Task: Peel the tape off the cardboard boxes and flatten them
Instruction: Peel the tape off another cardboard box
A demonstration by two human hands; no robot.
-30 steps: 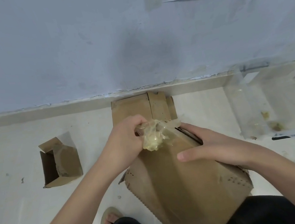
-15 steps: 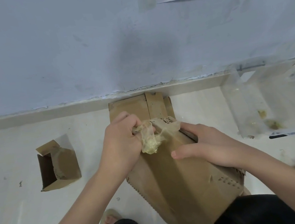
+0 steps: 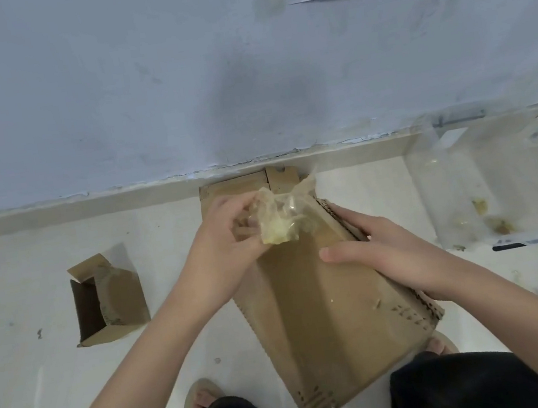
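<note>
1. your left hand (image 3: 223, 244) pinches a crumpled wad of clear, yellowed tape (image 3: 279, 223) – one strip of it runs up to the right past the far end of the cardboard box (image 3: 327, 306).
2. your right hand (image 3: 382, 257) grips that box along its right edge, thumb lying flat across the top face (the fingers wrap over the side, out of sight).
3. the box rests tilted between your knees, over a flattened cardboard piece (image 3: 234, 188) lying against the wall.
4. a smaller open box (image 3: 108, 299) sits on the white floor (image 3: 21, 342) well apart to the left – a clear plastic container (image 3: 460, 197) stands to the right.
</note>
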